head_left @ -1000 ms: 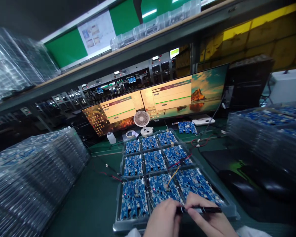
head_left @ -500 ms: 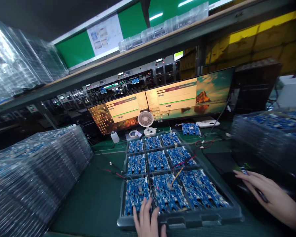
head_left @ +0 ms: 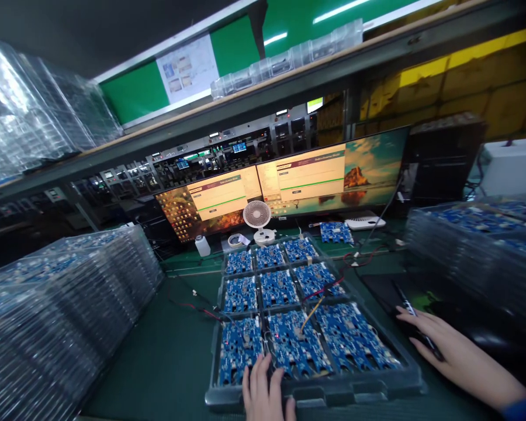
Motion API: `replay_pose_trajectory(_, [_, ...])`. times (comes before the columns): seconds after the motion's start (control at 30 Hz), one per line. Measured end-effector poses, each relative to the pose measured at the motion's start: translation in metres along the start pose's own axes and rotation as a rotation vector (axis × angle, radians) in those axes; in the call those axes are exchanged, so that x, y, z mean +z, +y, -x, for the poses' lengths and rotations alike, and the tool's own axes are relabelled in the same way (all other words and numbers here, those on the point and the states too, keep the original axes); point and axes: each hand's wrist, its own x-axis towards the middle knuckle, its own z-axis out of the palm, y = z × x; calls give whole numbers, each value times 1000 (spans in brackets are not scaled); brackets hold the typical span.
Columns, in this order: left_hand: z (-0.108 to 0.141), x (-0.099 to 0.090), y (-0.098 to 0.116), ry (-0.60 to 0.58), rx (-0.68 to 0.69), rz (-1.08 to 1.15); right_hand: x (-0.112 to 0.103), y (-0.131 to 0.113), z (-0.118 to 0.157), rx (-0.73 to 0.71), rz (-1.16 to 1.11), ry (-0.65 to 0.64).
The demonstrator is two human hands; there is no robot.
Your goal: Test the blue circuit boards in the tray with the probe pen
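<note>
A clear plastic tray holds blue circuit boards in its compartments. My left hand lies over the tray's front edge, fingers stretched out onto the front boards near thin wires; it grips nothing. To the right of the tray, my right hand has a pen between its fingers, over a dark mouse pad with a green mark. A yellow wire and red and black leads run across the boards. Small red lights glow on the front boards.
Tall stacks of board-filled trays stand at left and right. Behind the tray are a small white fan, a white bottle, a loose board and two monitors. A shelf crosses above with clear packaging.
My right hand has moved left, closer to the tray, and more of the pen shows. My left hand stays at the front edge. The view has shifted slightly.
</note>
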Motion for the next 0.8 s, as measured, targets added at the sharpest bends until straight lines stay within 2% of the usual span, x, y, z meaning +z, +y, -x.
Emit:
replay_pose_trajectory(0.13, [1, 2, 1, 27, -16, 4, -1, -2, -1, 61, -6, -41])
replay_pose_trajectory(0.33, [2, 4, 3, 7, -37, -5, -2, -3, -2, 103, -11, -89])
replay_pose_trajectory(0.8, [1, 2, 3, -39, -52, -7, -1, -2, -1, 62, -21, -45])
